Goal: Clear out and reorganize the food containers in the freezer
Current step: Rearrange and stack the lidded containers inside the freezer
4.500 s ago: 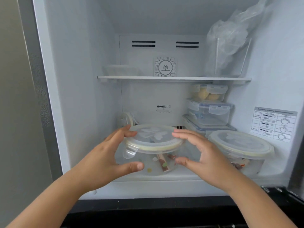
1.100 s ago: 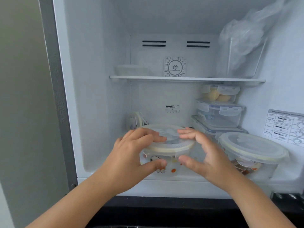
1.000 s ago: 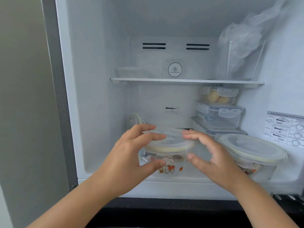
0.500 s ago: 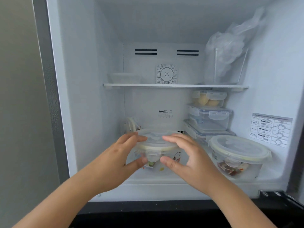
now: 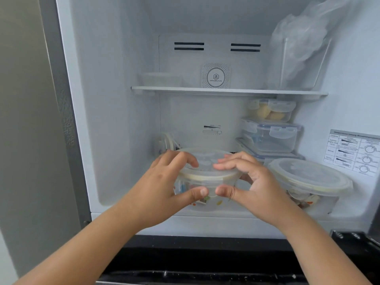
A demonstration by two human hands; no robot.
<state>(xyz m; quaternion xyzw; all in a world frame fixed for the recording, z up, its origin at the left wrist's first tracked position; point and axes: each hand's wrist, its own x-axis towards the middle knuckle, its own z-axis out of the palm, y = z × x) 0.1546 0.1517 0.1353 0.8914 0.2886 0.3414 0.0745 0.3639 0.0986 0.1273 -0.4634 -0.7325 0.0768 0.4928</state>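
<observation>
White freezer walls (image 5: 115, 120) frame everything, with two pairs of dark vent slots high on the back panel and a thin white shelf (image 5: 226, 91) crossing the compartment above the hands. Both hands are curled round a small round clear container with a translucent lid and cream seal ring (image 5: 207, 171), which sits at the front of the freezer floor, in the middle. The left hand (image 5: 164, 188) wraps it from the left: its fingers (image 5: 185, 159) bend over the lid's near edge and its thumb presses the container's front wall. The right hand (image 5: 253, 186) mirrors this from the right, fingers arched over the lid and thumb tip against the front wall, close beside the left thumb tip with a small gap between them.

Just right of the right hand's knuckles stands a larger round clear container with the same kind of lid (image 5: 308, 177), colourful pieces dimly visible inside. Behind the right fingertips rises a stack of rectangular clear clip-lid boxes (image 5: 271, 134), the topmost holding pale yellow lumps. Beyond the left fingertips, at the back, a round lid (image 5: 164, 140) leans on edge. On the shelf, a shallow frosted tray (image 5: 160, 79) sits above the left hand and a crumpled clear plastic bag (image 5: 300, 44) above the right. A printed settings label (image 5: 353, 153) is stuck to the right wall.
</observation>
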